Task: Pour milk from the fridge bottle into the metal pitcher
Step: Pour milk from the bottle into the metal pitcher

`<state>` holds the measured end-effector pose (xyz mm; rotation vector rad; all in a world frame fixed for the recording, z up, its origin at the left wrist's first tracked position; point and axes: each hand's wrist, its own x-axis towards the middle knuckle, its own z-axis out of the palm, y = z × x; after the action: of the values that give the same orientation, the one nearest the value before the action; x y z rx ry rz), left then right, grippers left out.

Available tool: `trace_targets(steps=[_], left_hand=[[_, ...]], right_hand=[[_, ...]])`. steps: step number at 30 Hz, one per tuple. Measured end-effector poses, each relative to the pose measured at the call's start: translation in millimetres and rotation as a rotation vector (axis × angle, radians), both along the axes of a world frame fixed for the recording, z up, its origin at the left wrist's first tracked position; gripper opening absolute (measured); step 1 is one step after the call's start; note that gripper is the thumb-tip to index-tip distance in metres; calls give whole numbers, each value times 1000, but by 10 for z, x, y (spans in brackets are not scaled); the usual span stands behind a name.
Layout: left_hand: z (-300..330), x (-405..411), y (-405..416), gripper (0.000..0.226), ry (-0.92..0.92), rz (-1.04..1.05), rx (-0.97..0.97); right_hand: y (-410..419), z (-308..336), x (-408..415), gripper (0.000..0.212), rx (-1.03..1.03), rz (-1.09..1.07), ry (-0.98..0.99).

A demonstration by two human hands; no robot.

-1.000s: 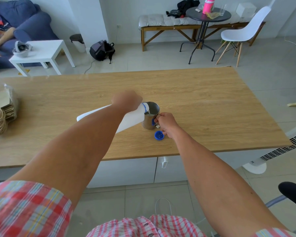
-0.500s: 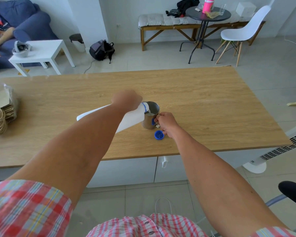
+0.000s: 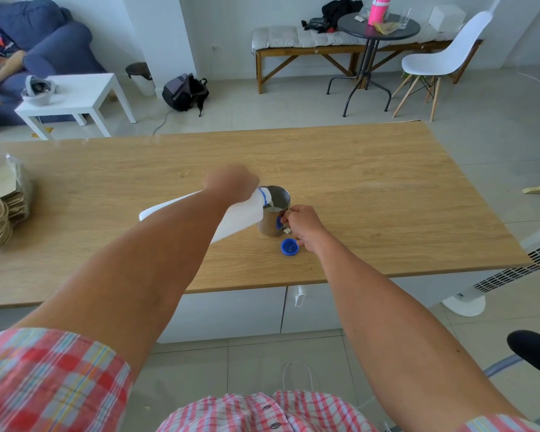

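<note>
A white plastic milk bottle (image 3: 242, 218) lies tipped almost flat, its blue-ringed mouth over the rim of the metal pitcher (image 3: 270, 224). My left hand (image 3: 231, 182) grips the bottle near its neck. Milk runs from the mouth into the pitcher, and white milk shows inside it. My right hand (image 3: 303, 224) holds the pitcher's handle on its right side. The pitcher stands upright on the wooden table (image 3: 371, 194). The bottle's blue cap (image 3: 290, 246) lies on the table just in front of the pitcher, beside my right hand.
Brown paper bags (image 3: 0, 210) lie at the table's left edge. A white fan heater (image 3: 518, 269) stands right of the table. Beyond the table are a white side table (image 3: 85, 95), a backpack (image 3: 184, 92), a bench, a round table and a white chair (image 3: 440, 60). A person sits on the blue sofa.
The bottle and both hands stay almost still. Milk keeps flowing and the level in the pitcher looks a little higher.
</note>
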<state>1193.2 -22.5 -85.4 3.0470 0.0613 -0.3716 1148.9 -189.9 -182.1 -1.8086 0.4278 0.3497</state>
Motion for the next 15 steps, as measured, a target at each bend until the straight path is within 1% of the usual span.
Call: trace_targets(steps=[4,15], left_hand=[[11,-2,-6,29,4,7,9],[9,-11,-10,29,-2,14,0]], right_hand=[[0,-10,3,26,-3,-4,7],[-2,-13,7,23,-4,3,13]])
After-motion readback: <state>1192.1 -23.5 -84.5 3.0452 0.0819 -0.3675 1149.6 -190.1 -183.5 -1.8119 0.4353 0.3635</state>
